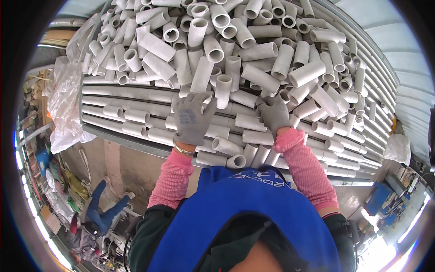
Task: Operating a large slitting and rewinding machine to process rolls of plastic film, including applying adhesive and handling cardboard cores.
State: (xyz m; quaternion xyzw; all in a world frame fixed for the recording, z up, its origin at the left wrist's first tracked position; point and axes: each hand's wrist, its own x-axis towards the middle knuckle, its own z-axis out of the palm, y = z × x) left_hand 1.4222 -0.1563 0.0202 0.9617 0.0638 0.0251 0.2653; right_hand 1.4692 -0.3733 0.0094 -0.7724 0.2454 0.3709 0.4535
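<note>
Short, hollow grey tubes (pixel 233 73) lie in a heap in front of me, with more in rows nearer my body. My left hand (pixel 194 119), in a grey glove, reaches over the rows at the heap's near edge. Its fingers curl down among the tubes, hiding what they grip. Just right of its thumb, an upright tube (pixel 223 90) shows its open end. My right hand (pixel 274 114), gloved alike, bends its fingers at the heap's edge beside another tube (pixel 257 78). Whatever lies within those fingers is hidden too.
The tubes rest on a wide rack (pixel 136 144) with a dark metal edge. Clear plastic sheeting (pixel 68 99) hangs at its left end. A white plastic bag (pixel 397 148) is at the right. Blue cloth (pixel 102 206) and clutter lie on the lower left floor.
</note>
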